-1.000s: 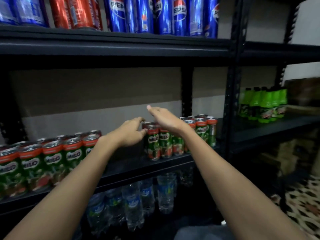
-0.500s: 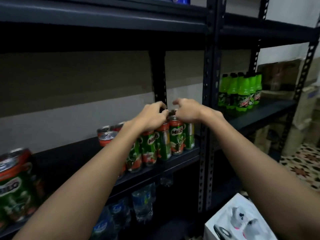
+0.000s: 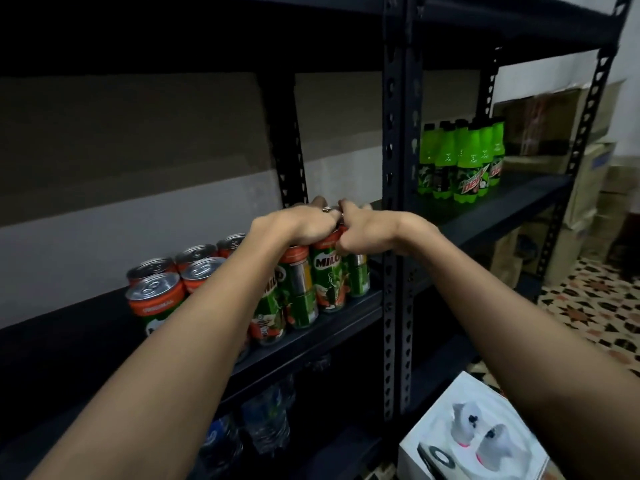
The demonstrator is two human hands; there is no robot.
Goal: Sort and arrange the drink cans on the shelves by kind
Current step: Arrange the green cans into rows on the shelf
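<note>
Green Milo cans (image 3: 327, 278) stand clustered at the right end of the black shelf (image 3: 332, 327). Left hand (image 3: 298, 226) and right hand (image 3: 367, 233) both curl fingers over the can tops, gripping them. Green soda bottles (image 3: 464, 161) stand on the neighbouring shelf.

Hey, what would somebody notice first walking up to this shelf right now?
First, the left hand and right hand, fingers curled over the tops of the green Milo cans at the right end of the middle shelf. Next, the bright green Mountain Dew bottles clustered on the neighbouring shelf to the right. A white box sits at bottom right.
</note>
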